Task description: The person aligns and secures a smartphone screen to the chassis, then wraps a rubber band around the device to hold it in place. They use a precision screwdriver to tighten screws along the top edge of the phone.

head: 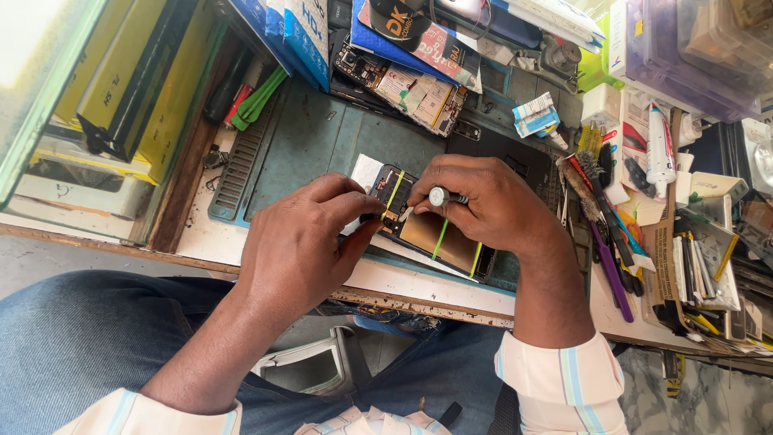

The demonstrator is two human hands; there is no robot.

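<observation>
The hands meet over an opened phone lying back-side up on the teal mat near the front edge of the worktop. The left hand curls around the phone's upper left corner, thumb and fingers pinching its edge to hold it down. The right hand is closed around a small screwdriver, its round silver cap facing up and its tip hidden below the fingers, somewhere over the phone's top part. Green-yellow strips cross the phone's bronze-coloured inner plate.

Around them the space is crowded. A bare circuit board lies farther back on the mat, partly under printed packets. Green plastic pry tools lean at the mat's left corner, beside yellow and black boxes behind a glass pane. To the right, just beside the right wrist, lies a heap of tools: a brush, a purple-handled tool, and a white tube set farther back. Clear plastic boxes stack up in the far right corner. The heap hems in the right hand; the hands themselves hide the phone's upper part.
</observation>
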